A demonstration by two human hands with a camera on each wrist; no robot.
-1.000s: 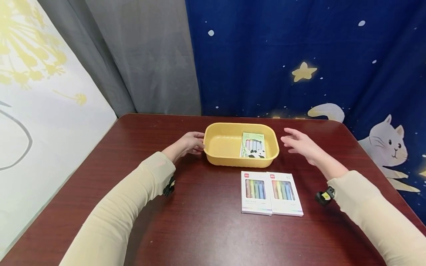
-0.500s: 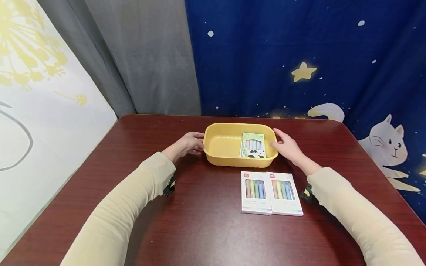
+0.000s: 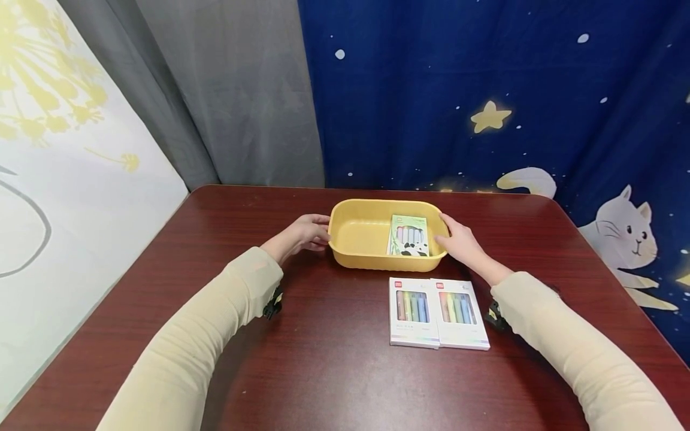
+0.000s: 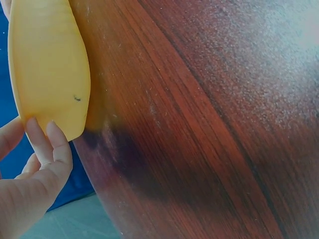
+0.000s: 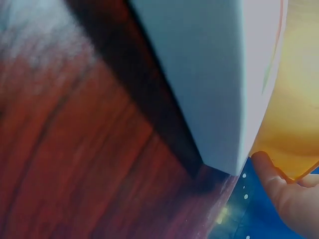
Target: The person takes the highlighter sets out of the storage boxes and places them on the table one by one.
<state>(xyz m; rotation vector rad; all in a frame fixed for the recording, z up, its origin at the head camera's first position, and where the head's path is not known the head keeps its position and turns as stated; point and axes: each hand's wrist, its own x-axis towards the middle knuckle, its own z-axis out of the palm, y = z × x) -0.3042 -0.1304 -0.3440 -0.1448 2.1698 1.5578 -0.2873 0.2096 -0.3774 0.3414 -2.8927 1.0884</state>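
Note:
A yellow plastic basket [image 3: 358, 261] stands on the dark red table. Inside it, on the right, leans a green-and-white pack of pens [image 3: 408, 235] with a panda print. My left hand [image 3: 303, 232] holds the basket's left end; in the left wrist view, fingertips lie on its outer wall and another finger is at the rim. My right hand [image 3: 462, 242] grips the right end, thumb on the rim. Two white boxes of coloured pens, the left box [image 3: 414, 332] and the right box [image 3: 465, 335], lie side by side in front of the basket.
The table [image 3: 302, 371] has its far edge just behind the basket. A blue curtain [image 3: 399, 108] and a grey curtain [image 3: 242, 108] hang behind it. In the right wrist view, a white box [image 5: 204, 74] fills the near middle.
My right hand has moved left from beside the basket onto its right end and taken hold there. My left hand has stayed at the left end. The white boxes have not moved.

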